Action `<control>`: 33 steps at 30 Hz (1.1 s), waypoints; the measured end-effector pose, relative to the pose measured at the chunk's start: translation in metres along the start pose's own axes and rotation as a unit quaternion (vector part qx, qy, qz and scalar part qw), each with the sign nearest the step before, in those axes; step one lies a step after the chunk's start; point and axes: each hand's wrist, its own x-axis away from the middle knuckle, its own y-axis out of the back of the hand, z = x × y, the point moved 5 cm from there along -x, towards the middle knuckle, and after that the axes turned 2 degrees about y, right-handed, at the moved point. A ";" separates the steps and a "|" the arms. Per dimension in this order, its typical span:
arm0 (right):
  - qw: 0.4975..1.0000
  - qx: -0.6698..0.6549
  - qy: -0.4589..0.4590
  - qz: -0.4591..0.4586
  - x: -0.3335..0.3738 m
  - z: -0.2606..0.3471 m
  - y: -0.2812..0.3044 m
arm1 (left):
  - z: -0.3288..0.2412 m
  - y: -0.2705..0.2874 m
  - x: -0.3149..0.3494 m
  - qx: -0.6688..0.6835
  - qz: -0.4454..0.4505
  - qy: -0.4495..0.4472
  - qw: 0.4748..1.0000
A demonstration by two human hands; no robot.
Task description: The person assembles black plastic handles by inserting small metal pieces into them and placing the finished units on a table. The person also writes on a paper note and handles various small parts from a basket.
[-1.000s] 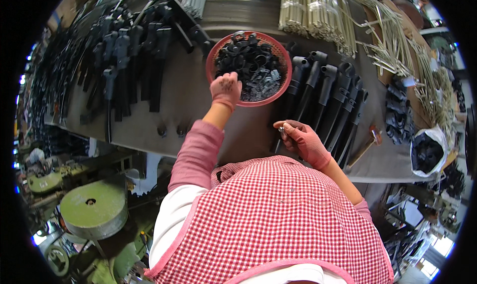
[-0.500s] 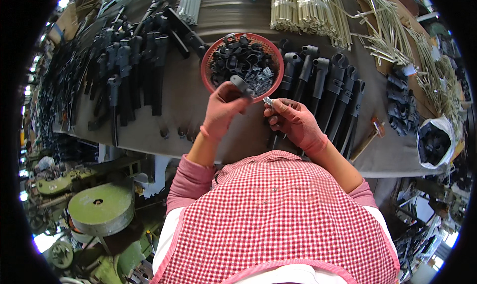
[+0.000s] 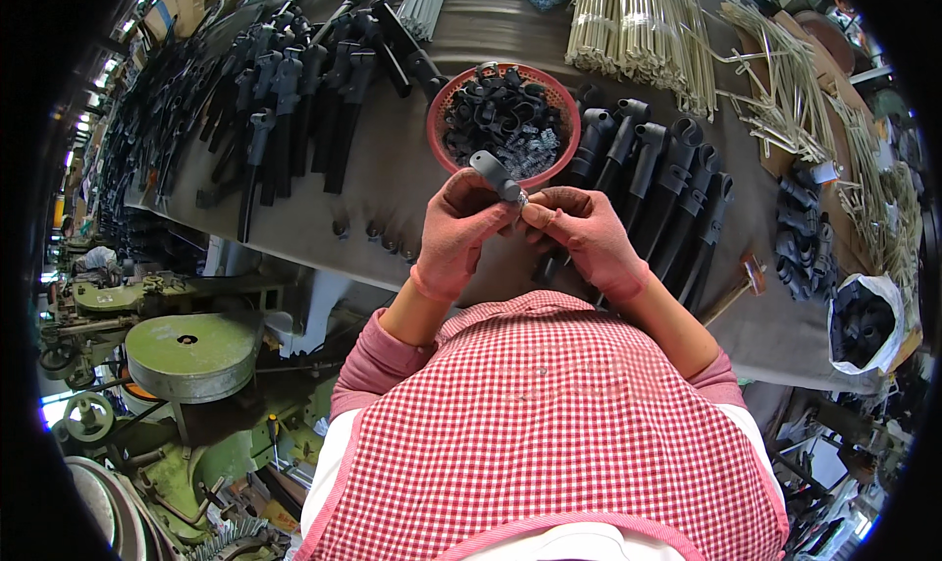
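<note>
My left hand [image 3: 451, 242], in a pink glove, pinches a dark grey plastic fitting [image 3: 494, 173] with a rounded end and a small hole. My right hand [image 3: 597, 242], gloved the same way, holds small silver metal hardware [image 3: 523, 198] between thumb and fingers, against the lower end of the fitting. The exact shape of the hardware is too small to tell. Just beyond both hands stands a red plastic basket [image 3: 435, 134], holding black curved fittings [image 3: 491, 109] and a heap of small silver pieces [image 3: 535, 151].
Black tubes with fitted ends [image 3: 677, 173] lie right of the basket, more tubes [image 3: 285, 90] to the left. A hammer [image 3: 741, 284] and a white bag of black parts [image 3: 865, 325] lie at right. Pale rod bundles [image 3: 638, 36] are behind; a green machine [image 3: 191, 350] stands lower left.
My hands have come together, bringing the grey fitting and the silver hardware into contact. The whole view has shifted slightly, with the basket now further right.
</note>
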 end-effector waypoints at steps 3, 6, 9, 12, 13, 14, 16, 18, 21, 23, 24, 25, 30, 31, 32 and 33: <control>0.990 0.102 0.087 -0.042 0.008 0.007 0.005 | 0.002 -0.005 0.001 -0.004 -0.027 -0.009 1.000; 0.979 0.144 0.135 -0.055 0.014 0.014 0.006 | 0.003 -0.010 0.002 -0.001 -0.032 -0.014 0.999; 1.000 0.014 0.022 0.000 0.016 0.011 0.008 | -0.002 -0.018 0.003 -0.030 0.010 -0.025 0.999; 0.998 -0.005 -0.047 0.047 0.016 0.013 0.007 | -0.006 -0.021 0.004 -0.053 0.032 0.001 0.998; 0.998 0.002 -0.049 0.040 0.016 0.014 0.008 | -0.007 -0.020 0.004 -0.054 0.032 0.004 0.998; 0.998 0.007 -0.064 0.025 0.016 0.012 0.008 | -0.007 -0.020 0.003 -0.040 0.031 0.011 0.999; 1.000 0.012 -0.026 0.006 0.014 0.013 0.006 | -0.008 -0.018 0.001 -0.049 0.018 0.014 0.999; 0.999 0.039 0.008 -0.001 0.013 0.014 0.005 | -0.010 -0.018 0.000 -0.046 0.020 0.008 0.999; 0.996 0.090 0.010 -0.006 0.012 0.014 0.006 | -0.010 -0.016 0.000 -0.013 0.024 0.021 0.999; 0.997 0.001 -0.052 0.048 0.012 0.011 0.004 | -0.009 -0.017 0.001 0.009 0.047 0.045 0.998; 0.993 -0.042 -0.091 0.054 0.013 0.008 0.005 | -0.007 -0.017 0.002 0.026 0.060 0.066 0.996; 0.991 -0.063 -0.086 0.082 0.013 0.009 0.002 | -0.007 -0.019 0.004 0.032 0.092 0.062 0.993; 0.999 0.033 0.032 -0.012 0.016 0.007 0.001 | -0.001 -0.003 0.004 0.025 0.033 0.018 0.999; 0.994 0.084 0.056 -0.036 0.014 0.007 0.000 | 0.000 -0.002 0.004 0.038 0.033 0.015 0.999; 0.977 0.162 0.119 -0.065 0.015 0.012 -0.001 | 0.001 0.001 0.004 0.022 0.028 0.013 0.999; 0.966 0.196 0.147 -0.079 0.016 0.015 -0.001 | 0.002 0.003 0.003 0.006 0.023 0.010 1.000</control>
